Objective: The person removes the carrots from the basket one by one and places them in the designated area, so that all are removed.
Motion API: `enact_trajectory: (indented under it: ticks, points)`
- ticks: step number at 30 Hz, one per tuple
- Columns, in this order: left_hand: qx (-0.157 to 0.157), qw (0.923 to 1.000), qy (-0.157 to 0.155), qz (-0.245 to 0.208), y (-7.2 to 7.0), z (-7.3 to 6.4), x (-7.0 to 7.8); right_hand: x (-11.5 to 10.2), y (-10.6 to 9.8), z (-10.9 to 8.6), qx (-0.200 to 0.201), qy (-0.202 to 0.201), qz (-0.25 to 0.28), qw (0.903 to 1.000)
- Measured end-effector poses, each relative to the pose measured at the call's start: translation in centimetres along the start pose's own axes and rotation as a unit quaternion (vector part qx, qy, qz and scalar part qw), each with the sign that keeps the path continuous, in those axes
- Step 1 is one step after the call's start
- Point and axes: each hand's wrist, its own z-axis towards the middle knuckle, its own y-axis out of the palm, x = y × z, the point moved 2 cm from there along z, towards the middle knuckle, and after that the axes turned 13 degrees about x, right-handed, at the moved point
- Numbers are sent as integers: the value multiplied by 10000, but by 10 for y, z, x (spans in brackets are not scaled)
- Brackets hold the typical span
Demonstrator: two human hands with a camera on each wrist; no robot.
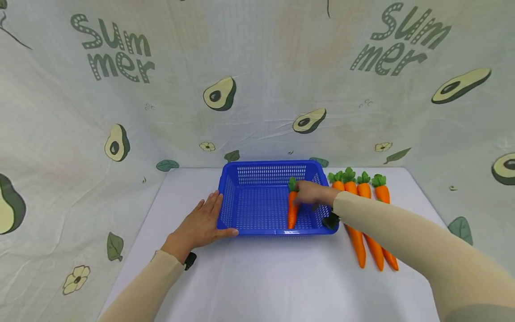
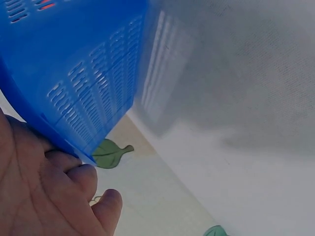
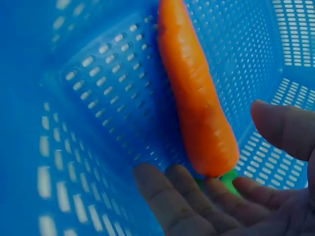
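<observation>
A blue plastic basket (image 1: 253, 232) with slotted walls stands on the white table. Inside it, toward the right, lies one orange carrot (image 1: 292, 212) with a green leafy top. My right hand (image 1: 314, 194) reaches over the basket's right rim beside the carrot's leafy end. In the right wrist view, the thumb and fingers (image 3: 192, 206) are spread apart, and the carrot (image 3: 197, 103) rests on the basket floor. My left hand (image 1: 199, 226) rests against the basket's left front corner, its fingers extended along the rim (image 2: 37, 125) and the thumb over the front edge.
Several more carrots (image 1: 356, 246) lie side by side on the table to the right of the basket, partly hidden by my right forearm. Behind the table (image 1: 265, 277) hangs a cloth (image 1: 261, 53) printed with avocados and leaves.
</observation>
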Motion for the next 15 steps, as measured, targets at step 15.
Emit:
enact_trajectory:
  ticks: [15]
  points:
    - [-77, 9998, -117, -132, 0, 1, 0, -14, 24, 28, 27, -845, -285, 9960]
